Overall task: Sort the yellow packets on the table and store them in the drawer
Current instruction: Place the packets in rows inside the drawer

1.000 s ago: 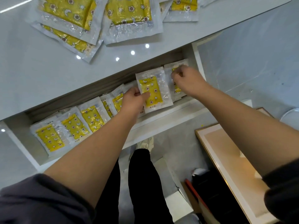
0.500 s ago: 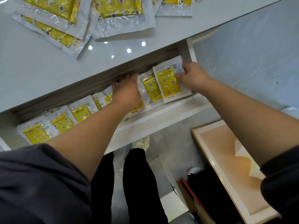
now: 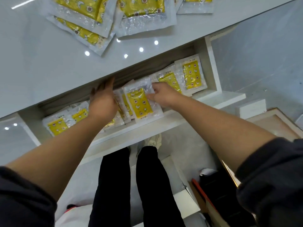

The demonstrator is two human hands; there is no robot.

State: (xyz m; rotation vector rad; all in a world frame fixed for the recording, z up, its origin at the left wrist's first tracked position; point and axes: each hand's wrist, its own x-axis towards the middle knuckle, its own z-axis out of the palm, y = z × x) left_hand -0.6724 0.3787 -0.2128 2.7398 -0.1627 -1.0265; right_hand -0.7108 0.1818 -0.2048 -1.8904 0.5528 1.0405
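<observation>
An open white drawer [image 3: 170, 118] under the table edge holds a row of yellow packets in clear wrappers. My right hand [image 3: 161, 94] pinches the top right corner of one yellow packet [image 3: 139, 104] in the middle of the row. My left hand [image 3: 102, 99] hovers over the packets just left of it, fingers spread, its fingertips near the table's underside. Two more packets [image 3: 191, 76] lie at the drawer's right end, and others [image 3: 57, 126] at its left end. Several larger yellow packets [image 3: 144, 12] lie in a loose pile on the grey table [image 3: 41, 63].
My legs and shoes [image 3: 154, 141] stand on the pale floor below the drawer. A framed board [image 3: 270, 122] and a small white box [image 3: 250, 108] sit at the right. A dark bag [image 3: 218, 185] lies on the floor beside a white box.
My right hand has left the packets at the drawer's right end and moved left to grip a packet in the middle. My left hand has opened and lifted slightly. The camera tilted.
</observation>
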